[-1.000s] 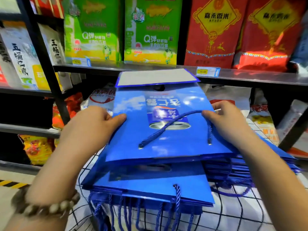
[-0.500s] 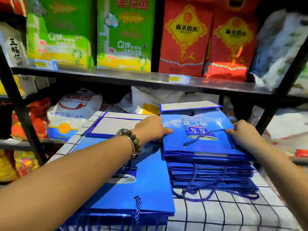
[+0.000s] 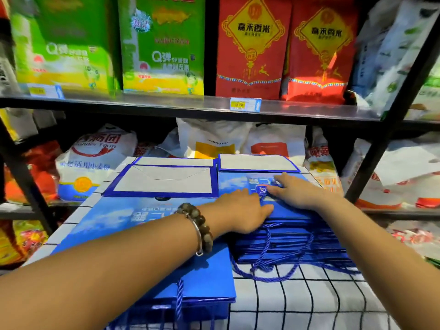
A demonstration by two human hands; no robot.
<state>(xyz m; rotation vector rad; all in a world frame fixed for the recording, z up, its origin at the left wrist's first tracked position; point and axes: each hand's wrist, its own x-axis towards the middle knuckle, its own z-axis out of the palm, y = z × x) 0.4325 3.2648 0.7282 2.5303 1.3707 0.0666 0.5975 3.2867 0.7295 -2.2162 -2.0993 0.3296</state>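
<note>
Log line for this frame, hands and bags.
left hand: flat on right bag stack | right hand: flat on same stack | left bag stack: alongside | surface: checked cloth

Glossy blue paper bags (image 3: 133, 225) carry white cloud patterns and white lettering; their folded bottoms are white with blue borders. Their cord handles (image 3: 266, 248) are dark blue. The cloth (image 3: 309, 306) beneath is white with a thin black grid. Behind stand green-and-yellow packs (image 3: 164, 51) and red packs (image 3: 252, 55) with gold diamond emblems. A bracelet (image 3: 202, 228) has brown beads.
</note>
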